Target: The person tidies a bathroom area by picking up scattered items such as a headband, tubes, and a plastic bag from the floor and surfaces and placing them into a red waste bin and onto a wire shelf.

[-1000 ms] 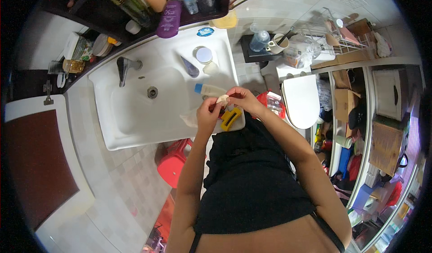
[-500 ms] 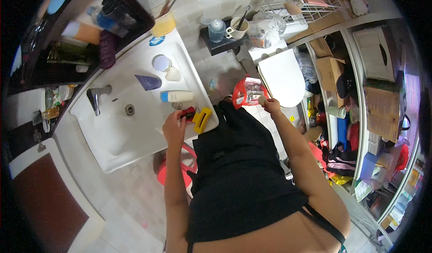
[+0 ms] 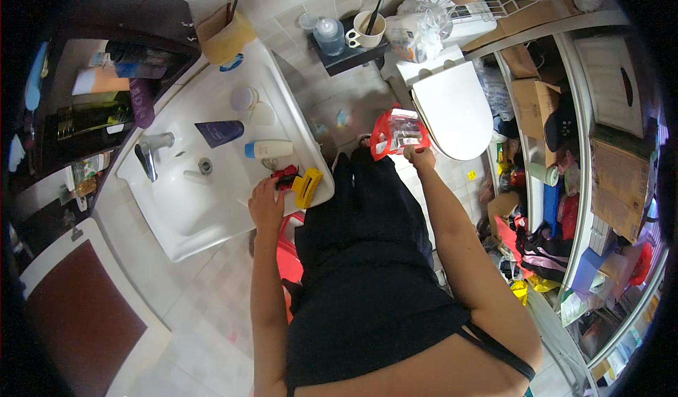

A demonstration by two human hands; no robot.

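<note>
Left hand [image 3: 265, 205] rested on the front rim of the white sink [image 3: 176, 213], fingers spread and flat, closed on nothing that shows. Just past its fingertips sat a small red item [image 3: 286, 177], touching or nearly touching, can't tell which. Right beside that, on the thumb side, a yellow holder [image 3: 308, 187] lay tilted on the rim. Further out from the hand: white tube [image 3: 268, 149] lying flat, dark purple tube [image 3: 219, 132] beyond it, drain [image 3: 205, 165] and tap [image 3: 150, 155] off toward the basin.

Right hand [image 3: 421, 158] was held away from the sink, over the floor near the closed toilet lid [image 3: 452, 107]. Fingers pinched shut on the lower edge of a red-and-clear pouch [image 3: 397, 132], which hung out from the fingertips, off any surface.

Progress, judged only from the layout: the pouch was already lifted and in the air; the red item and yellow holder were both on the sink rim, not gripped. Pouch opening not readable at this size, contents unclear. So one thing in hand, sink-side items not yet picked up.
</note>
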